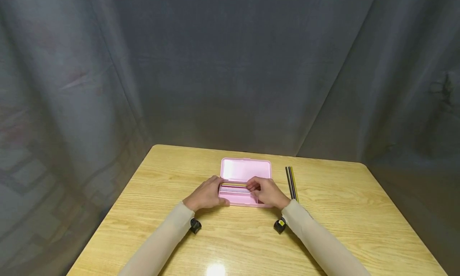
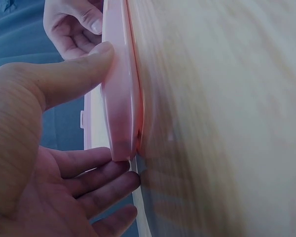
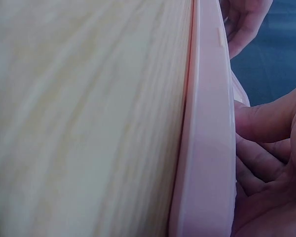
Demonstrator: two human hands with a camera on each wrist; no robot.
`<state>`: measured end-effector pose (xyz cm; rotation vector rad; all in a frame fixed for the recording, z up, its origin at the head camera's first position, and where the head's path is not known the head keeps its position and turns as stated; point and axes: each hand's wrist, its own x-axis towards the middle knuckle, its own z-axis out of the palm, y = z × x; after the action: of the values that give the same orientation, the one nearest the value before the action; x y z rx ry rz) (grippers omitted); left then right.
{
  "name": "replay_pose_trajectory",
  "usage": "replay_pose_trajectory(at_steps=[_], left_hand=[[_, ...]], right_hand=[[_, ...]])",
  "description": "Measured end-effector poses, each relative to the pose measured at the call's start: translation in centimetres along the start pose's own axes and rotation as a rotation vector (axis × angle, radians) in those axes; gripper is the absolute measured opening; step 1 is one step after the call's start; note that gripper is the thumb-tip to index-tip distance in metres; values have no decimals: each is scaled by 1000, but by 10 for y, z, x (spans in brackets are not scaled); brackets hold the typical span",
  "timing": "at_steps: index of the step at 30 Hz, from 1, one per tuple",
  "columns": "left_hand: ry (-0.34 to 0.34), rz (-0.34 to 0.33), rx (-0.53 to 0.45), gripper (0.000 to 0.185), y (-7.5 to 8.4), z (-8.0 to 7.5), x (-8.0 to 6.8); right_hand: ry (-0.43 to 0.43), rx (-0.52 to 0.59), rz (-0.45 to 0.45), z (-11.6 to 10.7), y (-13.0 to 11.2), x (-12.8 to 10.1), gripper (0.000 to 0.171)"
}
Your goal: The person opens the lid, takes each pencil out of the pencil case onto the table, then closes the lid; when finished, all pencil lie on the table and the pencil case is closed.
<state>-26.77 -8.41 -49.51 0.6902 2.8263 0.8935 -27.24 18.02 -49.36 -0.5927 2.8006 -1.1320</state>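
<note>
An opened pink pencil case (image 1: 238,199) lies on the table, its lid (image 1: 245,169) raised at the back. My left hand (image 1: 207,194) holds the case's left end, thumb against the front wall and fingers around the end, as the left wrist view shows. Inside, a yellow pencil (image 1: 233,184) lies lengthwise near the back, with pale, silvery sticks (image 1: 234,190) in front of it. My right hand (image 1: 267,192) reaches in over the right end, fingers curled at the yellow pencil's right end. The case's wall hides those fingertips in the right wrist view.
Several pencils (image 1: 292,183), dark and yellow, lie side by side on the wooden table (image 1: 341,212), to the right of the case and just beyond my right wrist. Grey curtains (image 1: 230,76) hang behind and beside the table.
</note>
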Motion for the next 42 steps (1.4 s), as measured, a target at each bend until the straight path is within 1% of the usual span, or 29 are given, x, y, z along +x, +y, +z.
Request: replay_pose_trajectory(at_steps=[3,12,18,21,27,33,38,42], left_hand=[[1,4,0,81,0,0,0],[-2,11,7,82,1,0,0],[-6,4,6,81,0,1,1],[-8,3,2,81,0,1,1],[-7,4,0,82,-1,1,1],[-6,-2,-7,82,-1,1,1],[-3,-4,-6,81,-1,0,1],[-7,-2,-6,80,0,1,1]], right_hand=[[-13,-2,3,0,-1,1,23],[-60,2,36,1,-3,2,29],[-87,-23,2,2,0,3,32],[-86,-26,-12,1,0,3,32],[-88,-19,10,0,-2,3,32],[-92,-20,0,0,-2,3,31],[-61,-19,-3,1,-2,4,29],[-27,-15,15,2,-2,3,27]])
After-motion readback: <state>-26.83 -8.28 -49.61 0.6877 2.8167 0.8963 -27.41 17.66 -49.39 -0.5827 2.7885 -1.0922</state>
